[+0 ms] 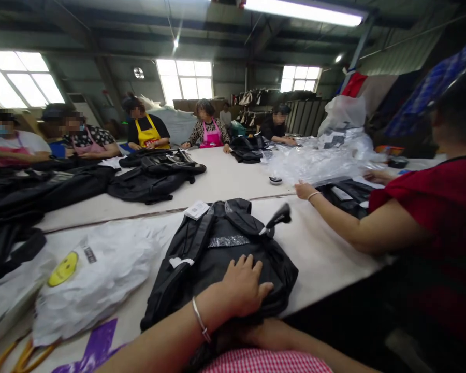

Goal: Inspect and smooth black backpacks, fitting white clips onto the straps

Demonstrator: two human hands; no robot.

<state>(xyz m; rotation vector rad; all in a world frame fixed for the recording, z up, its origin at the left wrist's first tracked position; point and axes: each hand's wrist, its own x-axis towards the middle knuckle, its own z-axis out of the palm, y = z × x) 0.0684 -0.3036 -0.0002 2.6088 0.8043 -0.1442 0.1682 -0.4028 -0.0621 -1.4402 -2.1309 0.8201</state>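
1. A black backpack (207,280) is lying straps-up on the surface (326,248), directly under the left hand (243,285); its long axis is running away from the wearer, from the near edge towards the grab-loop end.
2. The left hand is touching the back panel palm-down, its fingers spreading open and pointing towards the far end, gripping nothing.
3. The right hand (258,331) is reaching in low beside the near end, seemingly tucking under the left wrist; its fingers are hiding there, so whether they are open or closed I cannot tell.
4. The left hand is sitting nearer the straps, the right nearer the bottom.
5. A white tag (197,210) is resting by the far left strap, and a black-handled item (278,217) is sticking out over the right one.
6. To the left, a white plastic bag (101,280) is crowding that side, with yellow-orange handles (34,357) lying nearer the wearer.
7. To the right, a co-worker in red (423,207) is handling another black bag (344,196), well apart from the backpack.
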